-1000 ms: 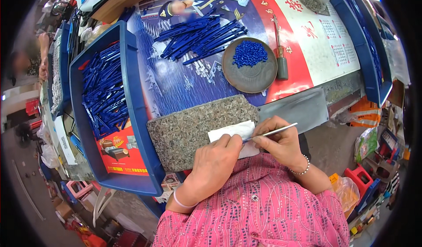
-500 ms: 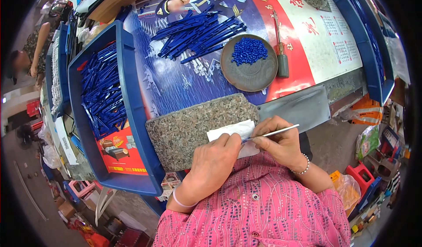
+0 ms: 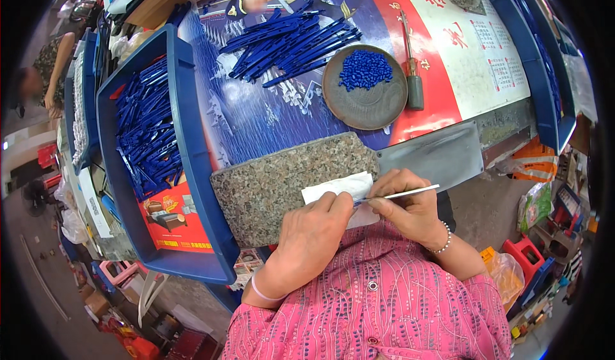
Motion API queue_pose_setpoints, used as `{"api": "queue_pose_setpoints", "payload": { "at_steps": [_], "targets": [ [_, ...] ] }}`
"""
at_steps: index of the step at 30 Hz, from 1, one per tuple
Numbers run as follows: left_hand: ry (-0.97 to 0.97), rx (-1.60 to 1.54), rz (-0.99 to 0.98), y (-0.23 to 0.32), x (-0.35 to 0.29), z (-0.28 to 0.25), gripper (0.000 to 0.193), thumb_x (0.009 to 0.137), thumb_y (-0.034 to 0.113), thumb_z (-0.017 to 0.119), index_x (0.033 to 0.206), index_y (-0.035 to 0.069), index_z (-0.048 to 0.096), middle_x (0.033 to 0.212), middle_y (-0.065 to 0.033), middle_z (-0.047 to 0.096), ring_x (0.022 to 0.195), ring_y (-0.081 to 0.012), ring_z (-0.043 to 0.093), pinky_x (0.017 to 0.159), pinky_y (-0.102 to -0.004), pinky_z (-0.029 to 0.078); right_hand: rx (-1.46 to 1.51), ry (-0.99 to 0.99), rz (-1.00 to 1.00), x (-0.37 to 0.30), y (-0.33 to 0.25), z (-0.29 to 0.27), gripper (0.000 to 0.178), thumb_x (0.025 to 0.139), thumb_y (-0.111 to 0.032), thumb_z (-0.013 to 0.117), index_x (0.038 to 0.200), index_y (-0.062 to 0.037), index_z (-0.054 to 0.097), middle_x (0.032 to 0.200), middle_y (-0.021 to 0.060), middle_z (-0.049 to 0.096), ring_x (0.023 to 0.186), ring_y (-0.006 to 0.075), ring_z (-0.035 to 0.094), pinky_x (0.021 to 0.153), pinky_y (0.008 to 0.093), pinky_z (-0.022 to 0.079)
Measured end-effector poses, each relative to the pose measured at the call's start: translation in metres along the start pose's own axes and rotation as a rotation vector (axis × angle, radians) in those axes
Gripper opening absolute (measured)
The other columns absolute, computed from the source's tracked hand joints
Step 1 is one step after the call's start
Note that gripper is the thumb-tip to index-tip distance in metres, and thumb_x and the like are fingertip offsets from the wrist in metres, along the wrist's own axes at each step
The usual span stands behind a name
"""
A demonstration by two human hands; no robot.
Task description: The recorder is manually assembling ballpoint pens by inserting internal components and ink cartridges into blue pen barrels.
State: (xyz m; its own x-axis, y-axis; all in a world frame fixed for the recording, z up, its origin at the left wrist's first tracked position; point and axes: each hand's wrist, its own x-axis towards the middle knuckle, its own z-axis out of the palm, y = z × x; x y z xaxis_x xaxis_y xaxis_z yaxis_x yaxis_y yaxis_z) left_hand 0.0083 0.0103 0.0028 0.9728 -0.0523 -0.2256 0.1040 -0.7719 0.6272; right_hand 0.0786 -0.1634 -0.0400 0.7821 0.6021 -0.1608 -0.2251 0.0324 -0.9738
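Compared with the frame from half a second ago, both hands keep nearly the same pose. The pale end of the slim straight rod (image 3: 415,191) now reaches slightly farther right and lower. At far left, the co-worker's bare forearm (image 3: 59,71) slants more than it did a second ago.

The rod lies across the right hand (image 3: 405,207), pinched between thumb and fingers, its whitish end jutting out to the right; a darker, bluish stretch shows between the two hands. The left hand (image 3: 314,226) has its fingers curled close together at the rod's left end; what they pinch is hidden, so I cannot tell.

Just beyond the left fingertips is a folded, soft white sheet (image 3: 338,187), on the speckled, rough grey-brown stone slab (image 3: 282,180). Right of the grip lies a smooth, flat grey plate (image 3: 442,158). Ahead of it, a round, dull brown dish (image 3: 365,113) holds small, glossy blue pellets (image 3: 365,69), and a heap of thin, flat blue strips (image 3: 288,46) lies farther left. Left of the grip, a blue plastic tray (image 3: 201,174) holds more strips.
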Motion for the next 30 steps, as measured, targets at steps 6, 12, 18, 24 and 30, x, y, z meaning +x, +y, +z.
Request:
{"api": "queue_pose_setpoints", "payload": {
  "at_steps": [6, 12, 18, 24, 30],
  "targets": [
    [0.003, 0.018, 0.008, -0.001, -0.001, 0.004, 0.016, 0.081, 0.014, 0.061, 0.078, 0.005, 0.047, 0.071, -0.011, 0.053, 0.061, -0.032, 0.057, 0.049, -0.04, 0.044, -0.209, -0.066, -0.169, 0.006, -0.007, -0.001, 0.011, 0.076, 0.004, 0.066, 0.076, 0.0002, 0.055, 0.074, 0.0102, 0.058, 0.067, 0.0164, 0.057, 0.057, 0.0276, 0.045],
    [0.004, 0.054, 0.06, -0.001, -0.005, 0.006, 0.012, 0.077, 0.008, 0.057, 0.082, 0.005, 0.046, 0.07, -0.0104, 0.051, 0.062, -0.0294, 0.058, 0.05, -0.0388, 0.046, -0.333, -0.125, -0.257, 0.009, -0.011, -0.001, 0.012, 0.074, 0.004, 0.066, 0.076, 0.0005, 0.055, 0.072, 0.0109, 0.057, 0.065, 0.0207, 0.057, 0.057, 0.0291, 0.045],
    [0.014, 0.074, 0.111, -0.002, -0.007, 0.008, 0.012, 0.073, 0.004, 0.054, 0.083, 0.005, 0.046, 0.07, -0.0103, 0.05, 0.063, -0.028, 0.058, 0.051, -0.0385, 0.047, -0.436, -0.192, -0.328, 0.009, -0.013, -0.002, 0.017, 0.07, 0.005, 0.069, 0.076, -0.0019, 0.055, 0.075, 0.0117, 0.06, 0.064, 0.0209, 0.059, 0.056, 0.0285, 0.046],
    [0.055, 0.073, 0.1, -0.001, -0.005, 0.009, 0.011, 0.076, 0.006, 0.057, 0.079, 0.006, 0.046, 0.068, -0.0097, 0.051, 0.06, -0.0278, 0.058, 0.05, -0.0382, 0.045, -0.457, -0.289, -0.308, 0.019, -0.019, -0.006, 0.017, 0.07, 0.005, 0.069, 0.076, -0.0016, 0.054, 0.075, 0.0108, 0.059, 0.065, 0.022, 0.058, 0.056, 0.0293, 0.046],
    [0.074, 0.063, 0.107, 0.001, -0.004, 0.008, 0.012, 0.076, 0.006, 0.058, 0.078, 0.006, 0.046, 0.068, -0.0102, 0.051, 0.059, -0.0284, 0.058, 0.049, -0.0384, 0.045, -0.506, -0.319, -0.334, 0.017, -0.022, -0.003, 0.016, 0.071, 0.005, 0.068, 0.075, -0.0008, 0.054, 0.075, 0.0109, 0.058, 0.065, 0.0221, 0.058, 0.055, 0.0294, 0.046]
  ]
}}
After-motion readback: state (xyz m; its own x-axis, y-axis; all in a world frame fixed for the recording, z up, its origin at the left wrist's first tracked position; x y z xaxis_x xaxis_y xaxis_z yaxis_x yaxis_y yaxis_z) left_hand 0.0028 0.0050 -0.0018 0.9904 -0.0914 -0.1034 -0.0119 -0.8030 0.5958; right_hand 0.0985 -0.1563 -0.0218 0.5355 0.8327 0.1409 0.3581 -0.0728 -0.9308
